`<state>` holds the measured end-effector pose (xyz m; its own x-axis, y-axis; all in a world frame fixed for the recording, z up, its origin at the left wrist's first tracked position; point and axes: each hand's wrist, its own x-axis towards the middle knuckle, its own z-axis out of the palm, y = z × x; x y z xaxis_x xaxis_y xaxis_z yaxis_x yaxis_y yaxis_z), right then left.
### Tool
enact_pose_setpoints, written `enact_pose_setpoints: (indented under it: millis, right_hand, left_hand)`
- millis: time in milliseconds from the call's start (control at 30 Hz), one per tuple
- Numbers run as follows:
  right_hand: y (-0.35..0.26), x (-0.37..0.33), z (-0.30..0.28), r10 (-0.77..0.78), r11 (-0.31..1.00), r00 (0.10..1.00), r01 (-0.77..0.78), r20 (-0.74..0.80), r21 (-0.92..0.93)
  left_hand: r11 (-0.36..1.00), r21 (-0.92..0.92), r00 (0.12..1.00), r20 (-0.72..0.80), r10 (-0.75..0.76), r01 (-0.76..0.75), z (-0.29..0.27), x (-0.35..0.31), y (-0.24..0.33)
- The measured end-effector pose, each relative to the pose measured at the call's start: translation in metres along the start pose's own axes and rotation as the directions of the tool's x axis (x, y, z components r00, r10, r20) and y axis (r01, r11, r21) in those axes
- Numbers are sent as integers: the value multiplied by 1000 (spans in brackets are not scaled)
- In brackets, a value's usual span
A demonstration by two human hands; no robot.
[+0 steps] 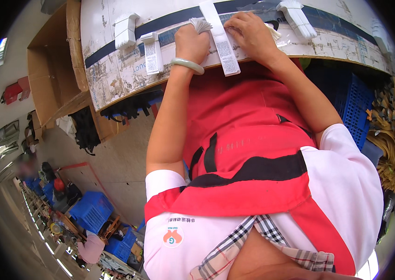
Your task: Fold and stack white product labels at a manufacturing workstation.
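My left hand (192, 45), with a pale bangle (187, 66) at the wrist, is closed around a fanned bundle of white labels (200, 24). Just to its right, a long stack of printed white labels (223, 46) lies across the worktable (113, 86), its near end over the front edge. My right hand (252, 38) is closed beside that stack, fingers curled and fingertips near its right side. What those fingers pinch, if anything, is hidden. Some off-white material (273, 31) shows beyond the right hand.
More bundles of white labels lie on the table: one at far left (125, 31), one nearer (152, 53), one at right (296, 19). A cardboard box (57, 70) stands left. A blue crate (357, 107) and tan strips (391, 154) are at right.
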<state>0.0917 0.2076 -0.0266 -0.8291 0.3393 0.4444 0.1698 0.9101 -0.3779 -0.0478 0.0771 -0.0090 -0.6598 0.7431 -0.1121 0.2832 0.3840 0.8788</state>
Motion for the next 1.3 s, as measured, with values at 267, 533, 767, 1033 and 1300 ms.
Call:
enact_pose_setpoints:
  millis: [267,533,767,1033,1300]
  right_hand:
    - [-14,10,-12,8,981,997,9,-83,195]
    - [-14,0,-1,-4,938,1000,9,-16,347]
    - [-51,1,-52,-37,722,963,-159,267,673]
    - [-54,-10,-49,37,647,925,-311,379,697]
    - [-54,-13,-48,30,622,910,-341,413,705]
  left_hand:
    - [954,-252,986,40,-160,164,-3,-25,-2]
    - [856,-514,999,-2,-54,45,-4,-64,-10]
    - [870,-455,981,-93,168,-192,-15,-88,-9]
    - [761,-648,999,-38,8,-31,-7,-105,-18]
    - [754,-656,999,-33,14,-32,-8,-107,-19]
